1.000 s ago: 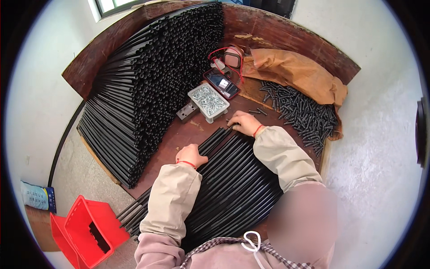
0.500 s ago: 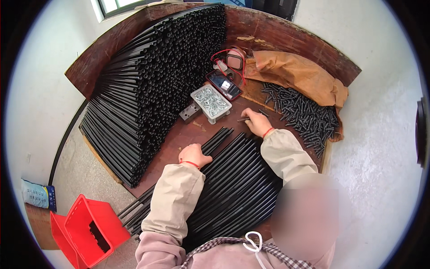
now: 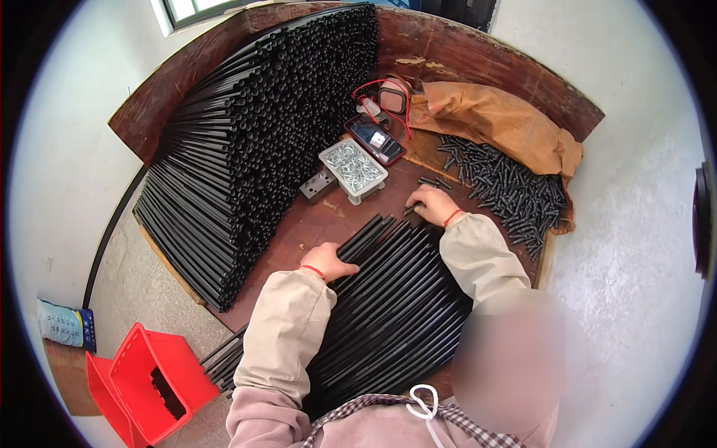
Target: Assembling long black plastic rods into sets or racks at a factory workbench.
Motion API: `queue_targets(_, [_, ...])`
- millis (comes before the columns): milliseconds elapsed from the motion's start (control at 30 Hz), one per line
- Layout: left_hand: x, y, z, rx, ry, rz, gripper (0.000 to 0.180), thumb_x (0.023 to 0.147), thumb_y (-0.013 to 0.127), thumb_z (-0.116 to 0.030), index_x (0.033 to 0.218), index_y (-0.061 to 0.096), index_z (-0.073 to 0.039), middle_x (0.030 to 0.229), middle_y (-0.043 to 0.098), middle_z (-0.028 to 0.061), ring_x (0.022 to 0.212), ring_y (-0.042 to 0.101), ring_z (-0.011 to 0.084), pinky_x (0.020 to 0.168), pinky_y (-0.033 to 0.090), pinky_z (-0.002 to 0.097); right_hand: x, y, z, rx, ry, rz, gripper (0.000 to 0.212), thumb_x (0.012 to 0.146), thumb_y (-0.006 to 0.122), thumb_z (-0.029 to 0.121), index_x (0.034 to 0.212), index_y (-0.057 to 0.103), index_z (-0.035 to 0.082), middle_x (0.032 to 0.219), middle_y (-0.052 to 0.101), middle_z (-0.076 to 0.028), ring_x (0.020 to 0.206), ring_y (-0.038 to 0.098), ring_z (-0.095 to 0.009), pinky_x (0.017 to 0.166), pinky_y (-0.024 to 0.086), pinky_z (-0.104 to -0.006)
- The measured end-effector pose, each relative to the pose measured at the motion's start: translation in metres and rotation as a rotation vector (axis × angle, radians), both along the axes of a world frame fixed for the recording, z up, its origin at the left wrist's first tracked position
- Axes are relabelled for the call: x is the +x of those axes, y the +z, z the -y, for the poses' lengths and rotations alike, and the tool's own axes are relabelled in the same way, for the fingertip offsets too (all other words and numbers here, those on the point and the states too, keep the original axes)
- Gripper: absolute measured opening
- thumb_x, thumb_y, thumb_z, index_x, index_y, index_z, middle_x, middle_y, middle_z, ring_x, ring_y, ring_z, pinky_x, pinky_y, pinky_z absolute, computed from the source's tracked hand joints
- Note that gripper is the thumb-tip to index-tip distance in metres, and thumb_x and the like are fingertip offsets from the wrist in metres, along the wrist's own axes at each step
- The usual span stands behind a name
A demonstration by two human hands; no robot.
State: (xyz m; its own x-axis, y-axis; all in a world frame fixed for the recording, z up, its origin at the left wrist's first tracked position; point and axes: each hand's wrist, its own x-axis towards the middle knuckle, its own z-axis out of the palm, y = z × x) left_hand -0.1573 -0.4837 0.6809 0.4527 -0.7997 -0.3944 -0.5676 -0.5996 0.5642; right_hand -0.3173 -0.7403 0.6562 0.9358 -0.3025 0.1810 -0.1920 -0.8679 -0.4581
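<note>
A spread row of black tubes (image 3: 396,306) lies on the reddish-brown table in front of me. My left hand (image 3: 328,261) is closed around several tubes (image 3: 366,236) at the row's far left, their ends sticking out beyond the fingers. Past the far end of the row, my right hand (image 3: 433,204) pinches a small dark piece (image 3: 408,211), which shows only in part below the fingertips. Just beyond that hand, a few short black ridged pieces (image 3: 435,183) rest on the table. They look like those in the heap (image 3: 508,196) at the right.
A tall stack of black tubes (image 3: 261,142) fills the back left. Near the middle are a white tray (image 3: 345,184) of small metal parts, a drilled metal block (image 3: 317,185) and a phone (image 3: 375,139). Brown wrapping (image 3: 500,112) borders the heap. Red bins (image 3: 149,373) stand lower left.
My right hand has moved slightly down and right, tilting the small dark piece downward. More short pieces show beyond it. My left hand still grips the tubes, barely shifted.
</note>
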Motion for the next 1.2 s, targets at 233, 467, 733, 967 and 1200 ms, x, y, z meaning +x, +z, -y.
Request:
queue_targets(233, [-0.015, 0.003, -0.001, 0.067, -0.004, 0.188, 0.039, 0.061, 0.062, -0.029, 0.091, 0.064, -0.004, 0.083, 0.066, 0.0135, 0.078, 0.062, 0.0324, 0.072, 0.049, 0.0365, 0.003, -0.001, -0.009, 0.000, -0.010, 0.014, 0.021, 0.068, 0.058, 0.000, 0.085, 0.064, 0.010, 0.086, 0.057, -0.005, 0.079, 0.056, -0.024, 0.073, 0.045, -0.0296])
queue_targets(467, [-0.020, 0.010, 0.009, 0.115, 0.000, 0.195, 0.037, 0.061, 0.060, -0.025, 0.090, 0.064, -0.003, 0.084, 0.065, 0.0147, 0.079, 0.061, 0.0331, 0.072, 0.049, 0.0374, 0.007, 0.000, -0.004, 0.002, 0.124, 0.049, 0.021, 0.068, 0.058, -0.001, 0.085, 0.065, 0.010, 0.085, 0.057, -0.005, 0.078, 0.056, -0.023, 0.073, 0.045, -0.0288])
queue_targets(733, [-0.017, 0.003, 0.014, 0.108, 0.049, 0.259, 0.028, 0.062, 0.060, -0.019, 0.085, 0.064, -0.003, 0.080, 0.065, 0.0149, 0.078, 0.063, 0.0318, 0.068, 0.050, 0.0382, 0.010, -0.011, -0.012, 0.513, 0.054, -0.001, 0.040, 0.071, 0.050, -0.006, 0.108, 0.057, 0.008, 0.095, 0.059, -0.009, 0.082, 0.056, -0.021, 0.074, 0.045, -0.0271])
queue_targets(967, [-0.019, -0.003, 0.017, 0.040, 0.082, 0.373, 0.024, 0.063, 0.060, -0.017, 0.084, 0.064, -0.005, 0.078, 0.066, 0.0134, 0.076, 0.063, 0.0307, 0.065, 0.050, 0.0376, -0.002, 0.006, -0.002, 0.940, -0.061, 0.204, 0.057, 0.073, 0.040, -0.010, 0.127, 0.042, 0.007, 0.106, 0.055, -0.012, 0.084, 0.058, -0.020, 0.075, 0.046, -0.0268])
queue_targets(1200, [-0.007, -0.002, 0.020, 0.063, 0.056, 0.297, 0.034, 0.059, 0.063, -0.026, 0.086, 0.063, -0.004, 0.080, 0.066, 0.0132, 0.076, 0.062, 0.0333, 0.068, 0.050, 0.0372, -0.064, 0.041, 0.034, 0.039, -0.504, -0.033, 0.018, 0.073, 0.056, 0.008, 0.088, 0.064, 0.004, 0.077, 0.064, -0.006, 0.070, 0.059, -0.019, 0.065, 0.047, -0.0266])
